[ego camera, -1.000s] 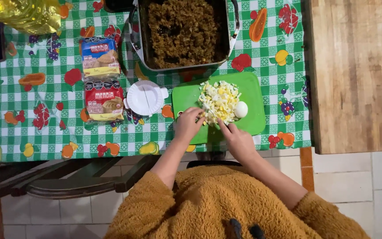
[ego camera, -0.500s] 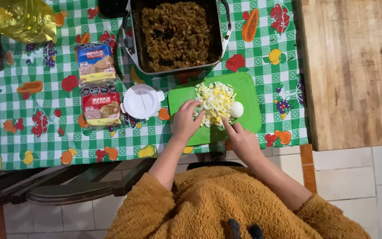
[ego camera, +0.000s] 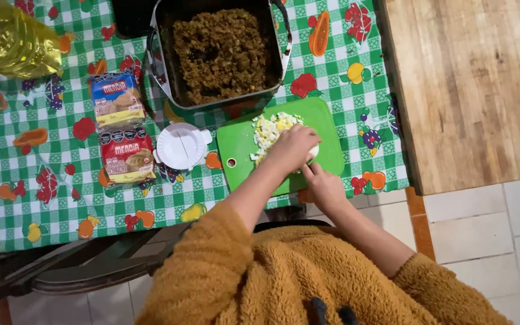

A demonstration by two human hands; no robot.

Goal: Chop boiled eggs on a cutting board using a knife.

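Note:
A green cutting board (ego camera: 242,144) lies on the checked tablecloth and carries a pile of chopped yellow and white egg (ego camera: 269,127). My left hand (ego camera: 293,147) lies curled over the right side of the pile and closes on a peeled white egg (ego camera: 315,151), of which only an edge shows. My right hand (ego camera: 325,185) rests at the board's front edge, with fingers bent and the thumb pointing at the egg. What it holds is hidden. Both arms wear mustard fleece sleeves.
A dark square pan of brown cooked filling (ego camera: 221,51) stands behind the board. Left of the board sit a round white plastic press (ego camera: 180,146) and two packets of dough discs (ego camera: 126,156). A yellow oil bottle (ego camera: 10,39) is far left, a wooden counter (ego camera: 470,90) right.
My left hand has moved right from the board's front edge onto the egg pile and now covers most of the white egg. My right hand has stayed at the board's edge.

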